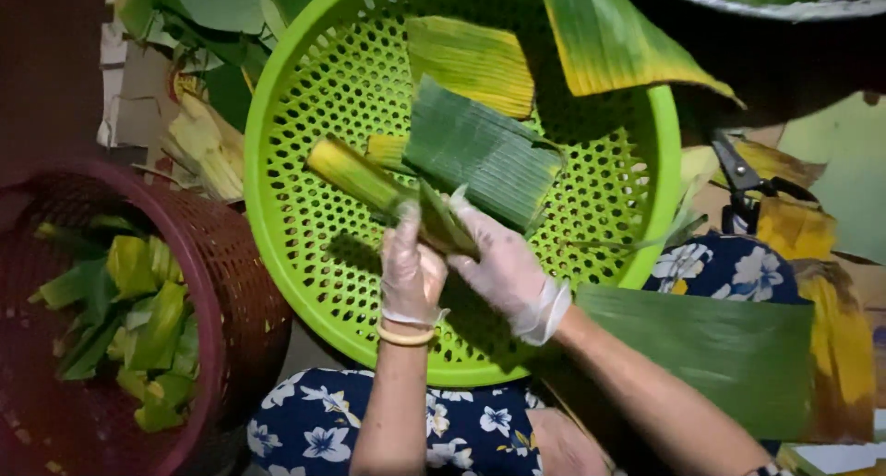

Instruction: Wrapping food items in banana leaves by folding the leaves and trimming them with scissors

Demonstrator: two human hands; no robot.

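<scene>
Leaf wrap at risk of springing open

Hands work over a green basket [295, 88] with a perforated wall. Both wear thin clear gloves. The left hand [411, 268] is clenched around the lower end of a folded leaf roll [365, 179], thumb pointing up along it, a yellow bangle [406, 336] at the wrist. The right hand [503, 268] grasps the same roll from the other side, fingers pinching the overlap where a broad green leaf [480, 148] fans up and away. The roll lies slanted, its yellow-green tip aimed up-left, held just above the basket floor. Whether it touches the floor cannot be told.

Risks, as judged:
1. Unrolling. The leaf is stiff and ribbed; a slack pinch at the overlap would let it spring back.
2. Splitting. The ribs run lengthwise, so a hard fold across them could tear the leaf.
3. Slipping. Gloves on a waxy surface give poor grip.

Pose: both forearms come in from below and converge at the roll, the left near upright in view, the right angled in from lower right. Wrists are close, nearly touching.

Surroundings: 1 yellowed leaf piece [472, 62] lies deeper in the basket. A red basket [231, 282] of leaf scraps [138, 319] stands left. Scissors [738, 176] lie to the right, beside a flat leaf [720, 347] across the lap.
</scene>
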